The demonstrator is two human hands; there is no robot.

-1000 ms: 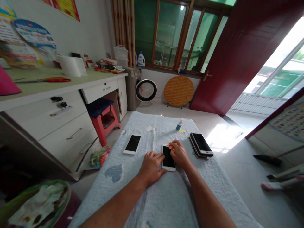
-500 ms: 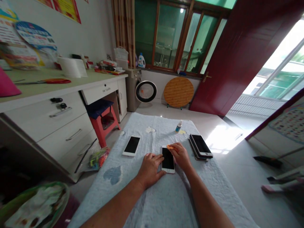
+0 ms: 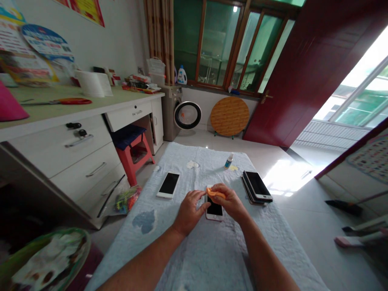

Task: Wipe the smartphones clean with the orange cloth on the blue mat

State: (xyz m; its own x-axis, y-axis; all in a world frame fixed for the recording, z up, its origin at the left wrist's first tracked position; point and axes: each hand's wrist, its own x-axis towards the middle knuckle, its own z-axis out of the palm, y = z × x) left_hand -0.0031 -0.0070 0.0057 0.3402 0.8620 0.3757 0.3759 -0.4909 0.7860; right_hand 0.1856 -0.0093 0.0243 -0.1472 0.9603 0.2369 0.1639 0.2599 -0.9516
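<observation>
A white phone with a black screen [image 3: 214, 209] lies on the light blue cloth between my hands. My right hand [image 3: 230, 200] pinches an orange cloth [image 3: 216, 194] over the phone's upper part. At the phone's left edge is my left hand [image 3: 191, 210], thumb and fingers apart, the thumb reaching onto the screen. Another white phone [image 3: 169, 184] lies face up to the left. A stack of phones [image 3: 257, 186] sits to the right. Beyond the hands stands a small spray bottle [image 3: 228, 161].
The blue cloth [image 3: 212, 254] covers the table. A waste bin [image 3: 86, 254] is at the lower left, near a red stool [image 3: 133, 161] and a white desk [image 3: 127, 107]. A washing machine [image 3: 170, 111] with its door open stands behind.
My right hand has shifted slightly left, and more of the orange cloth shows. My left hand's fingers have drawn up toward the phone's top, its thumb now on the screen.
</observation>
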